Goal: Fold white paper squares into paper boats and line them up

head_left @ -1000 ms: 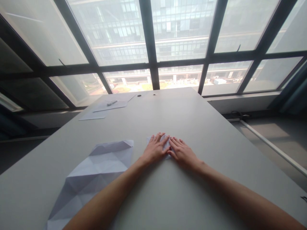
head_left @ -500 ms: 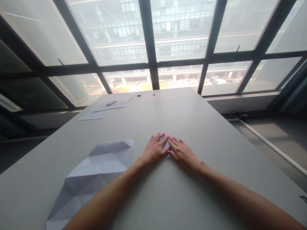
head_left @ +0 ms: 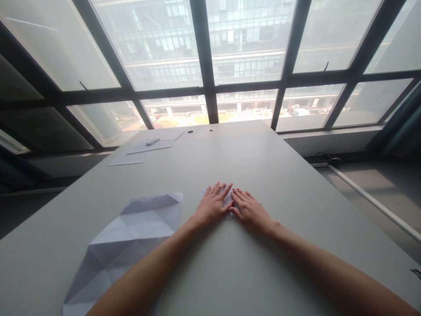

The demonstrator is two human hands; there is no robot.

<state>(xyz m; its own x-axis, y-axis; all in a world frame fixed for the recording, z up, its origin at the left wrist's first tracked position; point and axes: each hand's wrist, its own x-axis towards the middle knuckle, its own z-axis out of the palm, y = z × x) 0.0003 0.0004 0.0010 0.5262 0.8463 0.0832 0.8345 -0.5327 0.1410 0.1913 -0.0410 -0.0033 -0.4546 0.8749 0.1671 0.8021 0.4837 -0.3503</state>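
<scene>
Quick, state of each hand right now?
Left hand: open, palm down, fingers spread over the small paper.
Right hand: open, palm down, lying partly over the same paper; not gripping it.

Bare-armed, slim throughout
The left forearm [head_left: 154, 267] and right forearm [head_left: 322, 256] — both uncovered, long and smooth in outline — narrow gradually towards the wrists [head_left: 197, 220]. A small rounded knob of bone [head_left: 279, 224] shows at the right one. The left hand [head_left: 212, 205] and right hand [head_left: 250, 211] are bare too, slender, with long, tapering fingers [head_left: 226, 191].
</scene>
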